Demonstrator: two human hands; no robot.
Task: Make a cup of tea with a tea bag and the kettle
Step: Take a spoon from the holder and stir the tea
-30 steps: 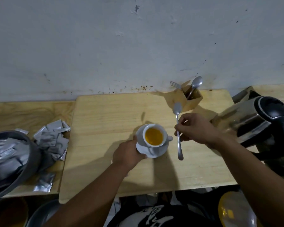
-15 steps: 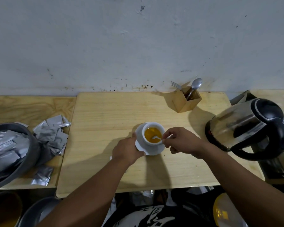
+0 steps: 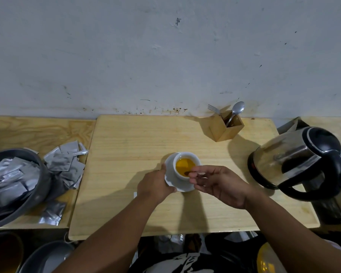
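Since the earlier frame, the right hand is tilting lower over the cup at frame centre, fingers pinched on what seems a spoon, mostly hidden. The left hand is gripping the saucer. A hard stir could be slopping tea over the rim. The kettle is sitting at right on the pale wooden table, under a scuffed grey wall.

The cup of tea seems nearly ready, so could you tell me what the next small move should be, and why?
Probably a gentle stir. The right hand pinches what looks like a spoon handle at the rim of the cup, which holds amber tea, and the left hand steadies the saucer. The spoon itself is mostly hidden.
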